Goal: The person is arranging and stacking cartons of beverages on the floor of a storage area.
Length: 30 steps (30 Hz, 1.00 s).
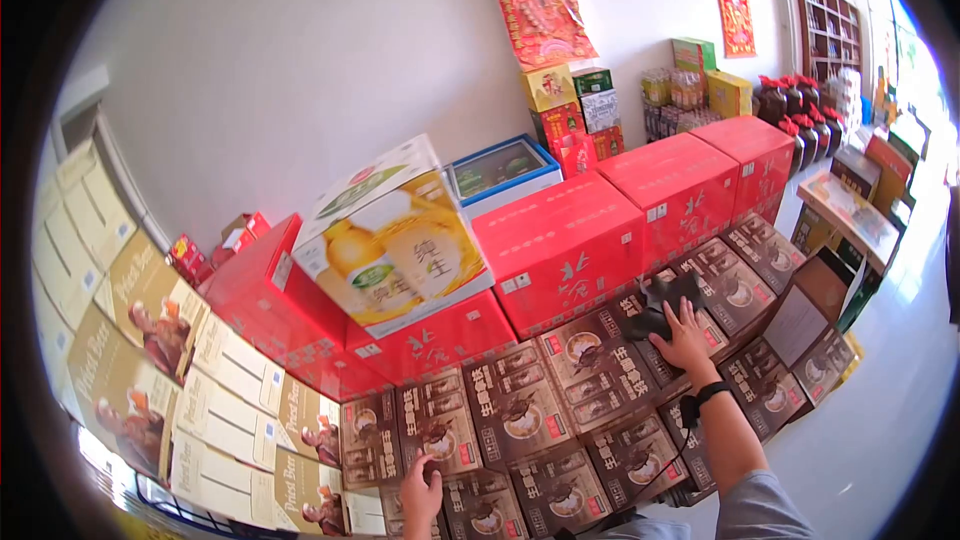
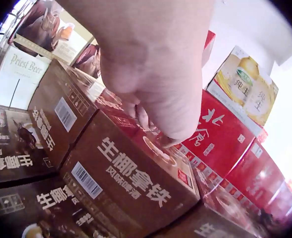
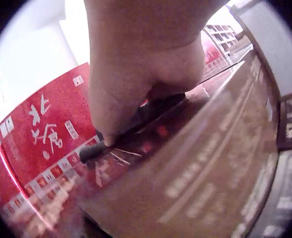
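Note:
In the head view, the right hand (image 1: 688,342) rests with spread fingers on a black object (image 1: 648,324), possibly a cloth, which lies on brown printed boxes (image 1: 598,365) near the red cartons. The right wrist view shows that hand (image 3: 146,94) from behind, its thumb tip touching the dark object (image 3: 89,152); its other fingers are mostly hidden. At lower left the left hand (image 1: 421,496) hovers over or touches the brown box tops, fingers loosely bent and nothing seen in them. In the left wrist view this hand (image 2: 153,84) is above a brown box (image 2: 123,181); contact is unclear.
Red cartons (image 1: 560,240) line the back of the brown boxes, with a yellow-and-white carton (image 1: 395,250) on top. Cream and gold beer boxes (image 1: 225,370) are stacked left. A blue-rimmed freezer (image 1: 500,168) stands behind; another box stack (image 1: 850,215) is at right.

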Available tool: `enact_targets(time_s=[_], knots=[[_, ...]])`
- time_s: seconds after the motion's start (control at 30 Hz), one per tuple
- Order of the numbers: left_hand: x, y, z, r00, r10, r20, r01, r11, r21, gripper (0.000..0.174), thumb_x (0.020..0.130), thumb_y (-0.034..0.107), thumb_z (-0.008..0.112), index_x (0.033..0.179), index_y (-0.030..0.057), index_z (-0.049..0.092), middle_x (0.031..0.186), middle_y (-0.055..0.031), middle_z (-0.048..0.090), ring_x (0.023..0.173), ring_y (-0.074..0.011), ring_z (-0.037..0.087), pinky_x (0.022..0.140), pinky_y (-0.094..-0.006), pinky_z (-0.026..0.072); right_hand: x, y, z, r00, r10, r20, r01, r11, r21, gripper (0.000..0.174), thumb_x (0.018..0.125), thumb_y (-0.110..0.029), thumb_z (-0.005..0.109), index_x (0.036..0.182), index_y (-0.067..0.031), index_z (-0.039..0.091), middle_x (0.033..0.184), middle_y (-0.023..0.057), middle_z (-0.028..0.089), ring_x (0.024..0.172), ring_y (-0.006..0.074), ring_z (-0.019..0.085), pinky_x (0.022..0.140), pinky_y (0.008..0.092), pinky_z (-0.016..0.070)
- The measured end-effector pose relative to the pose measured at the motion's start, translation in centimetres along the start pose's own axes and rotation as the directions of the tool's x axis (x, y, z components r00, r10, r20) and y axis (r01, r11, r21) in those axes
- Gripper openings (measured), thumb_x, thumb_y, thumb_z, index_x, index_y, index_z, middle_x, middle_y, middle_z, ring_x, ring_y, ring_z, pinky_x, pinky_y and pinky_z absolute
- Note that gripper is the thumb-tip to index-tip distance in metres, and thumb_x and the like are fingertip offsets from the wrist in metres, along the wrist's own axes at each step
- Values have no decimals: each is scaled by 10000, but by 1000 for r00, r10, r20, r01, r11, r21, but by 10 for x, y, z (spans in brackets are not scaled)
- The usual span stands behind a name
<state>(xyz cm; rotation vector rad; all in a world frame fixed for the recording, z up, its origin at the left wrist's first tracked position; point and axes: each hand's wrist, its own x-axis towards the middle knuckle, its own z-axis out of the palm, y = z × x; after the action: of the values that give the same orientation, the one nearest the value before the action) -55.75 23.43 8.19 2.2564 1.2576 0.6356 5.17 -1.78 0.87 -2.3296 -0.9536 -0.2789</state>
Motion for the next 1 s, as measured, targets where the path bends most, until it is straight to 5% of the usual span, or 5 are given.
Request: enact_targets(time_s=[0.3, 0.43, 0.53, 0.7, 1.0], knots=[[22, 18, 48, 975, -221, -3, 210, 926, 314, 516, 1056, 241, 696, 1516, 26, 602, 1532, -221, 664, 1286, -406, 718, 1055, -490, 581, 26, -95, 87, 860, -458, 223, 509, 756, -411, 232, 972, -278, 715, 1172, -175, 772, 1289, 118, 747, 1296, 389, 649, 1084, 567, 507], [20, 31, 63, 983, -116, -145, 166, 899, 404, 605, 975, 243, 737, 1555, 98, 648, 1320, -194, 781, 1155, -427, 759, 992, -506, 597, -66, -189, 64, 600, -786, 150, 407, 461, 789, 253, 1041, -229, 690, 1241, -91, 761, 1175, 121, 779, 1081, 357, 746, 971, 480, 594], [31, 78, 51, 904, -426, -36, 402, 819, 410, 629, 968, 285, 756, 1564, 112, 656, 1300, -219, 788, 1120, -411, 777, 983, -499, 609, -90, -222, 30, 339, -845, 414, -84, 412, 907, 385, 1166, -365, 613, 1274, -11, 720, 1070, 230, 749, 1013, 340, 727, 920, 465, 567], [21, -3, 63, 994, 58, -90, -8, 880, 475, 442, 1167, 432, 550, 1491, 193, 733, 1152, -126, 816, 706, -301, 687, 618, -437, 554, -13, -129, -54, 975, -196, 105, 10, 510, 860, 205, 1120, -205, 659, 1129, -18, 743, 974, 187, 770, 875, 215, 722, 787, 432, 586], [28, 6, 64, 958, -285, -15, 257, 839, 480, 488, 1179, 545, 484, 1520, 285, 717, 1016, -134, 821, 719, -334, 699, 622, -466, 558, 55, 122, -79, 973, 129, -189, -127, 992, 23, 443, 997, -326, 773, 1337, -48, 716, 1667, 316, 488, 1569, 498, 436, 1292, 596, 347]])
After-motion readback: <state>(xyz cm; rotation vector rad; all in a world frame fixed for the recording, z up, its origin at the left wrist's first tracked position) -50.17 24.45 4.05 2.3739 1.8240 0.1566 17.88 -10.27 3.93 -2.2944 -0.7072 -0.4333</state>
